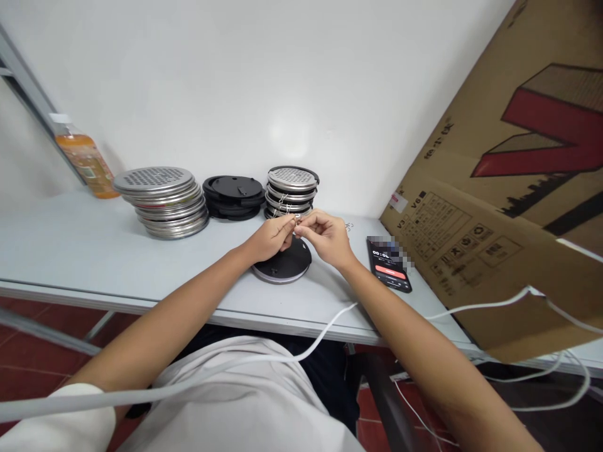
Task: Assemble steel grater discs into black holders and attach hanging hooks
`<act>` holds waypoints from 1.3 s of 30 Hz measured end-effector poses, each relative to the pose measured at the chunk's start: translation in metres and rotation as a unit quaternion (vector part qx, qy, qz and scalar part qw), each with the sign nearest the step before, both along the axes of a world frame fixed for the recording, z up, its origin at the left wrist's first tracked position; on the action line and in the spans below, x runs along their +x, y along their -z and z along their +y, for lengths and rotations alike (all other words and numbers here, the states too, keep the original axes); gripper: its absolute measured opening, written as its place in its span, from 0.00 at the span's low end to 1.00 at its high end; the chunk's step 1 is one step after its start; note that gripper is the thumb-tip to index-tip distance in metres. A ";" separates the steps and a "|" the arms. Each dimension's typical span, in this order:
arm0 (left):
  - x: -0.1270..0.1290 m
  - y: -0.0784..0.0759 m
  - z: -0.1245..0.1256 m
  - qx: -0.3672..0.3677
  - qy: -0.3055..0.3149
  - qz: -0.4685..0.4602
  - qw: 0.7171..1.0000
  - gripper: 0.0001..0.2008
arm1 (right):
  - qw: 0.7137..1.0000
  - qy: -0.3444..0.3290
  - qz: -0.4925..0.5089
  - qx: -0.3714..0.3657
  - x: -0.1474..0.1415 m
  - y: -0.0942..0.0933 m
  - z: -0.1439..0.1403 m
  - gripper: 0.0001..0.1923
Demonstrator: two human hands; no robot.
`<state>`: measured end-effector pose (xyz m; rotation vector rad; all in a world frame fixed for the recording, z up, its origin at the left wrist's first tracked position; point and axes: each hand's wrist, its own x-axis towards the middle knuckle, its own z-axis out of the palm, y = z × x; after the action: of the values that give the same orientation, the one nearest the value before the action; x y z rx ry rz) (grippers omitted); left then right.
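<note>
Both your hands are pinched together, fingertip to fingertip – left hand (276, 237) and right hand (327, 237) meet on a small metal piece (296, 221), too tiny to make out its shape. It's just above the far edge of the black disc (282, 267), which lies flat on the table (117, 260), silver rim showing. Can't tell if your left hand touches the disc. Thin wire clips (349, 226) lie just right of your right hand. Far side, left to right: orange bottle (88, 162), silver disc stack (164, 204), black parts stack (234, 196), mixed stack (292, 180) with a perforated top. Phone (389, 267) on the right – beside the cardboard box (452, 238).
</note>
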<state>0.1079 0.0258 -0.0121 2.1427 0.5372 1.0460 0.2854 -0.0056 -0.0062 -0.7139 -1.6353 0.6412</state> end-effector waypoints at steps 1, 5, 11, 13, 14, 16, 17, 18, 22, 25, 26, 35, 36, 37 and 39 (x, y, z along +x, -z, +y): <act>0.000 -0.001 0.000 0.001 0.000 0.000 1.000 0.21 | 1.000 -0.002 0.002 0.000 0.000 0.000 0.000 0.14; -0.001 -0.004 0.000 0.010 -0.003 0.005 1.000 0.22 | 1.000 -0.010 0.008 -0.007 -0.001 -0.003 -0.003 0.14; -0.003 -0.008 -0.002 0.029 -0.007 0.022 0.999 0.22 | 1.000 -0.009 -0.004 -0.009 -0.001 -0.004 -0.004 0.15; -0.002 -0.008 -0.003 0.035 -0.008 0.026 0.999 0.22 | 1.000 -0.011 -0.002 -0.008 -0.001 -0.005 -0.004 0.16; -0.002 -0.008 -0.003 0.038 -0.007 0.027 0.999 0.22 | 1.000 -0.013 -0.001 -0.010 0.000 -0.005 -0.004 0.16; -0.002 -0.008 -0.003 0.045 -0.006 0.027 0.999 0.22 | 1.000 -0.017 0.002 -0.015 0.000 -0.005 -0.004 0.16; -0.002 -0.008 -0.003 0.049 -0.005 0.029 0.998 0.21 | 1.000 -0.020 0.003 -0.018 0.000 -0.005 -0.004 0.16; -0.003 -0.009 -0.002 0.054 -0.005 0.031 0.998 0.21 | 1.000 -0.022 0.006 -0.019 0.000 -0.005 -0.004 0.16; -0.004 -0.009 -0.001 0.068 -0.009 0.045 0.997 0.20 | 0.999 -0.025 0.011 -0.026 0.000 -0.003 -0.002 0.15; -0.004 -0.009 -0.001 0.072 -0.012 0.055 0.996 0.21 | 0.999 -0.026 0.010 -0.037 0.001 -0.001 -0.001 0.15; -0.004 -0.010 -0.001 0.074 -0.012 0.057 0.996 0.20 | 0.999 -0.027 0.011 -0.040 0.001 -0.001 0.000 0.15; -0.005 -0.016 -0.005 0.095 -0.020 0.067 0.993 0.20 | 0.998 -0.021 0.039 -0.045 -0.003 0.002 -0.001 0.15; -0.005 -0.016 -0.005 0.094 -0.023 0.067 0.993 0.20 | 0.998 -0.020 0.048 -0.042 -0.004 0.003 0.000 0.14; -0.005 -0.015 -0.005 0.093 -0.025 0.068 0.993 0.20 | 0.998 -0.020 0.055 -0.040 -0.005 0.003 0.000 0.14; -0.004 -0.014 -0.004 0.092 -0.029 0.066 0.993 0.19 | 0.997 -0.015 0.063 -0.035 -0.007 0.005 0.001 0.14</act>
<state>0.1038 0.0215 0.0020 2.3830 0.5875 1.0241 0.2785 -0.0050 -0.0108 -0.6883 -1.5164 0.7534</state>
